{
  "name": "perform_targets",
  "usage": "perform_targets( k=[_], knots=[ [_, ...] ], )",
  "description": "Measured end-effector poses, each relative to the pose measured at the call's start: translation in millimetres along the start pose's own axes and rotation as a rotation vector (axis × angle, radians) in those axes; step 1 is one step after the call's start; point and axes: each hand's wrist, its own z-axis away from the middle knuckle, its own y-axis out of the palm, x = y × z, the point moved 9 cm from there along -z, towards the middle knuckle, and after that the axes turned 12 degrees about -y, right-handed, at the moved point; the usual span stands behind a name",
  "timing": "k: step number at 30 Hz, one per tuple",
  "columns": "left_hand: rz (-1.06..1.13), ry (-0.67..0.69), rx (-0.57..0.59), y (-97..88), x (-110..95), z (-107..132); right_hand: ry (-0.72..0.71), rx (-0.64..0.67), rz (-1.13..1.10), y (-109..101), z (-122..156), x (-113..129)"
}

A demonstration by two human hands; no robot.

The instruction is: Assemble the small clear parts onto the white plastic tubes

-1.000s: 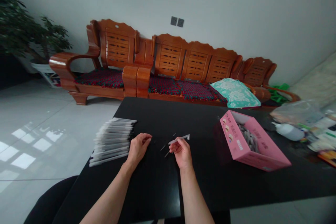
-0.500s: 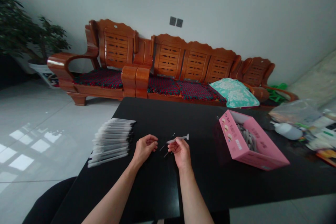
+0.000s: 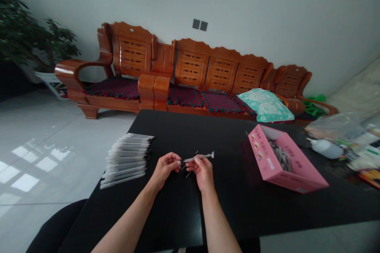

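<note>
My right hand (image 3: 200, 170) pinches a thin clear pen barrel (image 3: 199, 157), which lies level and points right. My left hand (image 3: 166, 166) is curled, its fingertips at the barrel's left end; what they hold is too small to make out. Thin dark refills (image 3: 187, 169) lie on the black table (image 3: 184, 213) just under the hands. A row of several finished clear pens (image 3: 127, 159) lies to the left of my left hand.
An open pink box (image 3: 282, 163) with grey parts inside stands at the right. Farther right are a white bottle (image 3: 326, 148), plastic bags and papers. Behind the table stands a wooden sofa (image 3: 190, 75) with a green cushion. A potted plant (image 3: 26, 35) is at far left.
My left hand has moved right from near the pen row until its fingertips meet the barrel's left end. The right hand has shifted slightly left with the barrel.
</note>
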Motion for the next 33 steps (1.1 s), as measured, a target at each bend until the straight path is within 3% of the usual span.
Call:
perform_targets(
  k=[7, 33],
  knots=[
    [0.041, -0.04, 0.034, 1.9, 7.7, -1.3, -0.008, 0.022, 0.004, 5.0, 1.8, 2.2],
    [0.039, -0.065, -0.012, -0.7, 12.3, -3.3, -0.012, 0.028, 0.035, 4.7, 1.6, 0.7]
  ],
)
